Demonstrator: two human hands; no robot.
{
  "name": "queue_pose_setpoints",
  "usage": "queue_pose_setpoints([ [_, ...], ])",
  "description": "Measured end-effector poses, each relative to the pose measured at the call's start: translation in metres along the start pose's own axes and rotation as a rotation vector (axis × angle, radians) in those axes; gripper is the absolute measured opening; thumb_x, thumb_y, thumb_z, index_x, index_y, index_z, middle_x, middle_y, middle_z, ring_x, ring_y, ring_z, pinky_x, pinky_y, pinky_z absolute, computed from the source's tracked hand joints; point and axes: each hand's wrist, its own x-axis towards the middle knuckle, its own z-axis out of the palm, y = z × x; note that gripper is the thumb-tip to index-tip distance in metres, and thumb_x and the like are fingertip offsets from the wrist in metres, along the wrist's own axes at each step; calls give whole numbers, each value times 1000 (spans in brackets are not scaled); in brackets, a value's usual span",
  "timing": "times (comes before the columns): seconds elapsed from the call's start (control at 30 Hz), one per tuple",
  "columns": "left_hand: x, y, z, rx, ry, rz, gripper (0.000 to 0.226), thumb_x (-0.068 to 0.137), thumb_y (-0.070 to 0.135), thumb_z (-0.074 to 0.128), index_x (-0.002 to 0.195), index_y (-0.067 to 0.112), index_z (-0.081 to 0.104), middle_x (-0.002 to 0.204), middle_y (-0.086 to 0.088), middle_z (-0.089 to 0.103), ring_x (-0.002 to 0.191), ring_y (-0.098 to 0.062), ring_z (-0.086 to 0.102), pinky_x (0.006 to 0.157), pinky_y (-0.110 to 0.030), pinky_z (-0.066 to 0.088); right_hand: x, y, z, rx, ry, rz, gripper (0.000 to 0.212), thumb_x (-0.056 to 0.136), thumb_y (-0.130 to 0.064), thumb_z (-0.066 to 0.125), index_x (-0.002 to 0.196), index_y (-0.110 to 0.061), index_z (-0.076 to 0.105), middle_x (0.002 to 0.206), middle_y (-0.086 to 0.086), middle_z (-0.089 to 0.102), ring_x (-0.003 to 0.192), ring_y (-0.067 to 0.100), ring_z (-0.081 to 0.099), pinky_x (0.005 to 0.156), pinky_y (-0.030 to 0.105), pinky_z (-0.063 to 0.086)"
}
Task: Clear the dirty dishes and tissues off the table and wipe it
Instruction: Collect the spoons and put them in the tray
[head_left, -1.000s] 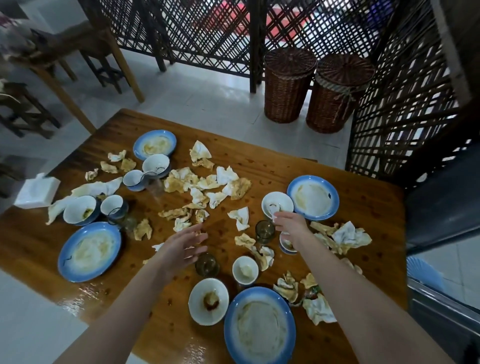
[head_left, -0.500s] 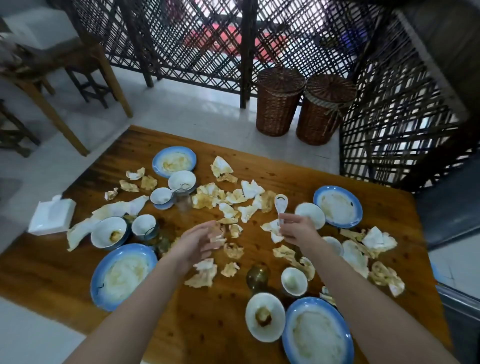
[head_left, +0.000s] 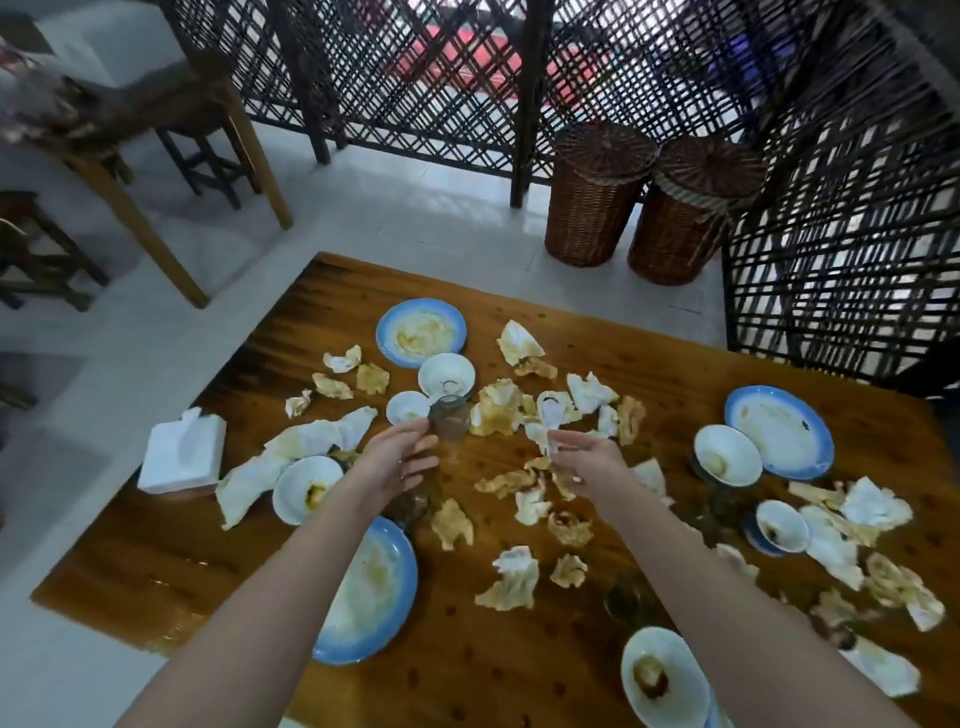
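Note:
The wooden table (head_left: 519, 670) is littered with several stained, crumpled tissues (head_left: 511, 579). Dirty blue-rimmed plates lie far (head_left: 422, 332), right (head_left: 779, 431) and near left (head_left: 371, 587). White bowls stand near them (head_left: 447, 374) (head_left: 306, 488) (head_left: 727, 454) (head_left: 665, 680). My right hand (head_left: 587, 462) pinches the handle of a white ceramic spoon (head_left: 549, 413), held up over the tissues. My left hand (head_left: 397, 457) is stretched out with straight fingers, its fingertips beside a clear glass (head_left: 449, 418); I cannot tell if they touch.
A white tissue box (head_left: 182, 452) sits at the table's left edge. Two lidded wicker baskets (head_left: 597, 197) (head_left: 691, 213) stand on the floor beyond the table, against a dark lattice screen. Another wooden table and stools (head_left: 171, 109) are at far left.
My right hand lifted the spoon from the bowl at the right and carried it towards the table's middle. My left hand reached forward to the glass.

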Motion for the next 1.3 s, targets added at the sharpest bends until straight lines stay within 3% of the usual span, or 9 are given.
queue_pose_setpoints([
  [0.3, 54, 35, -14, -54, 31, -40, 28, 97, 16, 58, 124, 19, 59, 120, -8, 61, 103, -24, 63, 86, -34, 49, 18, -12, 11, 13, -29, -10, 22, 90, -6, 62, 105, -20, 66, 104, 1, 63, 80, 13, 68, 63, 26, 50],
  [0.43, 74, 46, -11, -59, 23, -79, 22, 98, 8, 53, 118, 15, 62, 122, -14, 59, 107, -30, 62, 88, -36, 52, 28, -9, 5, 17, -11, 4, 22, 90, -5, 62, 105, -21, 66, 110, 6, 63, 94, 21, 67, 86, 40, 51],
  [0.5, 82, 48, -6, -1, 46, -88, 26, 98, 7, 53, 121, 13, 62, 121, -14, 59, 102, -28, 64, 87, -35, 53, 31, -7, 4, 25, 5, 16, 25, 89, -4, 62, 110, -17, 65, 112, 8, 62, 95, 23, 66, 90, 42, 51],
  [0.63, 91, 51, -1, 80, 69, -116, 28, 97, 8, 54, 123, 14, 62, 105, -11, 61, 91, -21, 64, 72, -29, 55, 35, -4, -1, 43, 28, 33, 28, 89, -3, 62, 115, -15, 64, 113, 8, 60, 98, 24, 65, 89, 40, 53],
  [0.87, 95, 52, 2, 110, 45, -67, 38, 96, -3, 50, 132, 8, 56, 111, -17, 55, 68, -13, 50, 93, -30, 48, 33, -1, -15, 9, 37, 38, 31, 89, -2, 61, 116, -17, 65, 113, 7, 61, 96, 22, 66, 67, 28, 53],
  [0.93, 92, 53, 3, 106, 39, -52, 42, 95, -7, 48, 133, 8, 55, 114, -17, 53, 68, -14, 50, 96, -31, 47, 29, -2, -19, 1, 45, 34, 31, 89, -3, 61, 116, -18, 65, 113, 6, 61, 98, 21, 65, 67, 27, 51],
  [1.07, 80, 57, 5, 113, 61, 8, 40, 94, -8, 52, 128, 12, 59, 118, -16, 55, 84, -17, 60, 86, -30, 50, 21, -2, -25, 16, 50, 33, 31, 88, -1, 62, 115, -17, 64, 112, 6, 61, 98, 21, 63, 84, 35, 51],
  [1.17, 68, 59, 11, 112, 59, 23, 39, 93, -6, 54, 126, 14, 61, 119, -13, 57, 101, -22, 63, 76, -26, 52, 8, 0, -29, 25, 53, 27, 30, 88, -1, 62, 113, -18, 65, 108, 4, 62, 96, 19, 63, 79, 33, 50],
  [1.3, 46, 54, 30, 108, 79, 13, 35, 92, -6, 56, 117, 17, 64, 112, -8, 56, 96, -18, 63, 77, -27, 53, -15, 7, -42, 33, 84, 31, 26, 89, -3, 62, 106, -22, 65, 105, 1, 62, 92, 15, 62, 72, 28, 48],
])
